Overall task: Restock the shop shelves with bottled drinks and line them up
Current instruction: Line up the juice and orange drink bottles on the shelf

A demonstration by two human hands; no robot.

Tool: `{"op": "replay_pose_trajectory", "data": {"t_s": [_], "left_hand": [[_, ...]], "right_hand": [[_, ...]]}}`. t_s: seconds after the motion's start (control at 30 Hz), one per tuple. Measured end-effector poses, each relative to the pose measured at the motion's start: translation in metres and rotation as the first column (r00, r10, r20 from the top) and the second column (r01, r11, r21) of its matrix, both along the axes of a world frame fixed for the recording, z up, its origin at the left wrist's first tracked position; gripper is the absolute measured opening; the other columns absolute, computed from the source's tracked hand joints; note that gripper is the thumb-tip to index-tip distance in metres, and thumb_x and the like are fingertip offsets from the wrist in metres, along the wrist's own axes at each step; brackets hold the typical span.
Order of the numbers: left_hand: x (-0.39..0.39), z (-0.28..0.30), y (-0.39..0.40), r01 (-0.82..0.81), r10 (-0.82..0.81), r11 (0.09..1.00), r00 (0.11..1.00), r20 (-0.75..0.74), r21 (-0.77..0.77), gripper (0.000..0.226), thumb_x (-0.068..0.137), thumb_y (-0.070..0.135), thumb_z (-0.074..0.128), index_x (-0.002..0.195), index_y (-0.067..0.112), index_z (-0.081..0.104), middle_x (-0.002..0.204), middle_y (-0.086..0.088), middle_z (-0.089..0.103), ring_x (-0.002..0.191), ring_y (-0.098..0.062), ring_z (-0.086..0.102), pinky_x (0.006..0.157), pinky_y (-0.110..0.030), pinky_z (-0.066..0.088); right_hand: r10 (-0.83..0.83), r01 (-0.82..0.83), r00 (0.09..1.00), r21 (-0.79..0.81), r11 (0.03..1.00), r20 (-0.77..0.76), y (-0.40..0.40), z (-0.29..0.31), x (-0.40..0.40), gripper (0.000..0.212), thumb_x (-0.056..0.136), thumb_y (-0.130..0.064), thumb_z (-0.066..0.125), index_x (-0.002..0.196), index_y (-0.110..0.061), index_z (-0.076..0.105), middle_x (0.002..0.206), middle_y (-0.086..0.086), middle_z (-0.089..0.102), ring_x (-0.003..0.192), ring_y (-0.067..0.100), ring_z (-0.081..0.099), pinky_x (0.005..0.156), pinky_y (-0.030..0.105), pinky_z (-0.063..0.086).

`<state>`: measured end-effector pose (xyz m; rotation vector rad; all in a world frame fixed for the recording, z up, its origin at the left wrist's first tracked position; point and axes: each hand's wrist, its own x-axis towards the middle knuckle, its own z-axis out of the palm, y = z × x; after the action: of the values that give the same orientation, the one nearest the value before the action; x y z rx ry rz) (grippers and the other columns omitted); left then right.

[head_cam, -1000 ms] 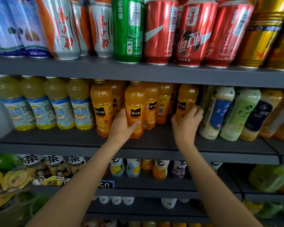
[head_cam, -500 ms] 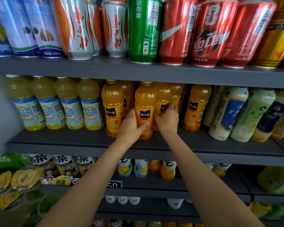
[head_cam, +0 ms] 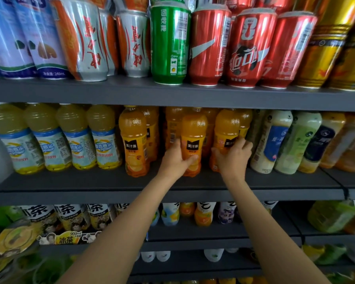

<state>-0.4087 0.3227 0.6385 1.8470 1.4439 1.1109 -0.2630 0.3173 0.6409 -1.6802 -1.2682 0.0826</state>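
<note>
On the middle grey shelf (head_cam: 74,187) stand rows of orange juice bottles with black labels. My left hand (head_cam: 175,160) grips the lower part of the middle front orange bottle (head_cam: 193,136), thumb across its front. My right hand (head_cam: 233,158) grips the base of the orange bottle to its right (head_cam: 226,128), fingers curled round its label. A third front orange bottle (head_cam: 133,140) stands free to the left. More orange bottles stand behind, partly hidden.
Yellow bottles with pale blue labels (head_cam: 55,138) fill the shelf's left; white and green bottles (head_cam: 275,140) crowd the right. Cans (head_cam: 169,44) line the shelf above. Lower shelves hold tea bottles (head_cam: 68,216) and small bottles (head_cam: 203,214).
My right hand left the bottle behind the middle one and moved right onto the right orange bottle. My left hand kept its hold on the middle bottle. The camera came closer.
</note>
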Motion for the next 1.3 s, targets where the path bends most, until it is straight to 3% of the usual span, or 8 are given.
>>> {"op": "replay_pose_trajectory", "data": {"t_s": [0.17,0.3,0.37,0.5,0.63,0.77,0.9,1.3], "left_hand": [[0.029,-0.001,0.015,0.012,-0.012,1.000,0.999,0.040,0.014,0.053,0.084,0.024,0.066,0.129,0.012,0.040,0.132,-0.007,0.052,0.124,-0.022,0.048,0.101,-0.034,0.039],[0.026,-0.006,0.013,0.021,-0.020,0.998,1.000,-0.022,0.066,0.066,0.082,0.028,0.068,0.136,0.015,0.034,0.139,-0.006,0.045,0.129,-0.020,0.043,0.105,-0.037,0.038],[0.009,-0.007,-0.005,-0.040,0.063,0.972,0.994,-0.094,0.230,0.068,0.084,0.033,0.064,0.141,0.016,0.031,0.142,-0.005,0.041,0.129,-0.017,0.041,0.105,-0.036,0.039],[-0.047,-0.006,-0.044,-0.311,0.378,0.696,0.925,0.038,0.648,0.038,0.086,0.025,0.048,0.123,0.015,0.045,0.118,-0.007,0.051,0.112,-0.014,0.043,0.094,-0.032,0.042],[-0.092,-0.004,-0.044,-0.538,0.489,0.667,0.838,0.242,0.516,0.046,0.079,0.028,0.057,0.120,0.009,0.043,0.119,-0.014,0.043,0.114,-0.025,0.044,0.097,-0.039,0.041],[-0.107,-0.016,-0.034,-0.485,0.457,0.834,0.874,0.164,0.262,0.068,0.078,0.031,0.069,0.133,0.008,0.036,0.131,-0.011,0.040,0.123,-0.022,0.041,0.102,-0.030,0.036],[-0.112,-0.031,-0.022,-0.414,0.417,0.880,0.908,0.040,0.234,0.060,0.080,0.028,0.069,0.130,0.007,0.043,0.122,-0.010,0.053,0.115,-0.025,0.049,0.094,-0.044,0.044],[-0.118,-0.040,-0.010,-0.363,0.354,0.914,0.932,0.079,0.184,0.059,0.077,0.034,0.070,0.124,0.008,0.045,0.118,-0.010,0.055,0.111,-0.025,0.052,0.092,-0.046,0.047]], "right_hand": [[0.042,-0.055,0.998,0.334,0.941,0.048,-0.021,0.003,-0.003,0.041,0.085,-0.001,0.056,0.124,0.005,0.043,0.126,0.021,0.038,0.112,0.028,0.045,0.091,0.017,0.033],[0.137,-0.146,0.989,0.422,0.895,0.052,-0.032,0.012,-0.022,0.035,0.080,0.014,0.048,0.114,0.004,0.048,0.116,0.018,0.045,0.103,0.016,0.046,0.085,0.006,0.034],[0.228,-0.246,0.969,0.394,0.886,0.092,-0.034,0.012,-0.036,0.034,0.081,0.014,0.049,0.112,0.003,0.050,0.110,0.015,0.051,0.100,0.014,0.050,0.084,0.005,0.037],[0.383,-0.412,0.906,0.173,0.895,0.181,-0.012,0.001,-0.082,0.042,0.085,0.008,0.051,0.126,0.003,0.046,0.124,0.016,0.052,0.116,0.022,0.051,0.097,0.013,0.036],[0.316,-0.328,0.943,-0.134,0.935,-0.104,0.036,-0.005,-0.118,0.057,0.091,-0.009,0.055,0.138,0.003,0.025,0.138,0.022,0.037,0.128,0.034,0.040,0.105,0.035,0.035],[0.187,-0.282,0.920,-0.250,0.926,-0.345,0.071,0.000,-0.121,0.060,0.088,-0.020,0.061,0.137,-0.003,0.029,0.134,0.019,0.046,0.123,0.034,0.048,0.102,0.039,0.041],[0.152,-0.238,0.932,-0.238,0.942,-0.328,0.070,-0.007,-0.125,0.070,0.084,-0.023,0.066,0.139,-0.005,0.027,0.138,0.018,0.043,0.127,0.034,0.043,0.102,0.039,0.037],[0.167,-0.233,0.930,-0.174,0.957,-0.328,0.072,-0.018,-0.125,0.066,0.081,-0.019,0.070,0.133,-0.006,0.032,0.134,0.017,0.048,0.123,0.034,0.048,0.099,0.040,0.040]]}}
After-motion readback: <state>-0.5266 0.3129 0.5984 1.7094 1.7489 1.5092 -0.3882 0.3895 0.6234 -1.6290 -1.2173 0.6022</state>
